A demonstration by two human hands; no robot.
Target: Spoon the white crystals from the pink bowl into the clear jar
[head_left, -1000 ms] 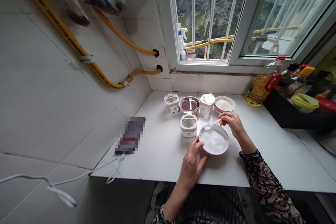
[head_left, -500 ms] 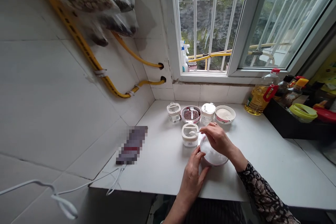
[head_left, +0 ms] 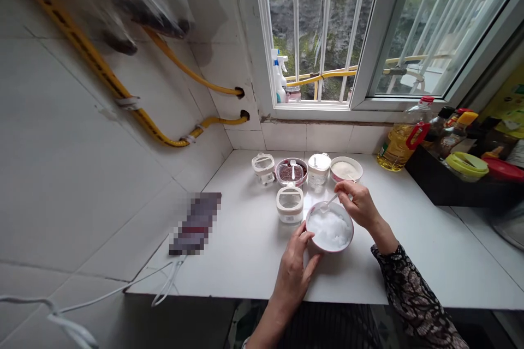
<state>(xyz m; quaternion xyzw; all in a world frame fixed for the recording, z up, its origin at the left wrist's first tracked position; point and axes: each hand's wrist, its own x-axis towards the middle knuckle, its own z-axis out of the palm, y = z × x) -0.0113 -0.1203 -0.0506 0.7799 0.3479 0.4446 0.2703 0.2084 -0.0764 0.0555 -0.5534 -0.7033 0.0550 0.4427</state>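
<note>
My left hand (head_left: 293, 267) steadies the left side of a round bowl (head_left: 352, 232), its fingers and thumb curved about the rim. White granules (head_left: 329, 230), perhaps salt or sugar, fill much of the bowl. Pinched in my right hand (head_left: 360, 206) is a small white spoon (head_left: 331, 199), its tip at the granules by the far rim. Just left of the bowl stands a clear square jar (head_left: 290, 215) with a pale rim; a little white seems to lie inside.
Behind are two more jars (head_left: 263, 168) (head_left: 319, 169), a container of dark red grains (head_left: 285, 174) with a white spoon on top, and a bowl of pale powder (head_left: 345, 168). An oil bottle (head_left: 395, 148) and a condiment box (head_left: 429, 188) stand right. A blurred dark object (head_left: 196, 223) with a cable lies left.
My right hand has moved the spoon from over the square jar back to the bowl, rightwards. The left hand stays on the bowl. The view has shifted slightly.
</note>
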